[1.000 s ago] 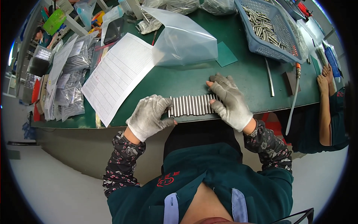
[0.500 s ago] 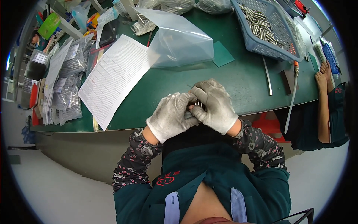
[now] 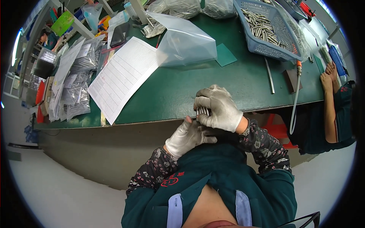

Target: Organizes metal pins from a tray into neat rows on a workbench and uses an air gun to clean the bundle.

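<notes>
Several short shiny metal pins (image 3: 203, 111) sit side by side in the grip of my right hand (image 3: 219, 108), which wears a white-grey work glove with its fingers curled round them. That hand is over the front edge of the green table. Lower and to its left is my left hand (image 3: 187, 137), gloved too, with a bare thumb tip sticking up. Its fingers stretch out to the right beneath the right hand, apart from the pins, and nothing shows in it. A blue plastic basket (image 3: 262, 50) at the back right holds many similar pins.
On the green table (image 3: 171, 95) lie a printed sheet (image 3: 123, 78), a clear plastic bag (image 3: 188, 41), a green square (image 3: 226, 55) and a metal strip (image 3: 269, 75). Bagged parts (image 3: 78, 97) crowd the left. A hose (image 3: 296, 102) hangs at the right, near another person's hands (image 3: 329, 76).
My left hand has come away from the pins, moving down toward my body, and its fingers have straightened. The right hand keeps hold of the pins. The view has shifted slightly.
</notes>
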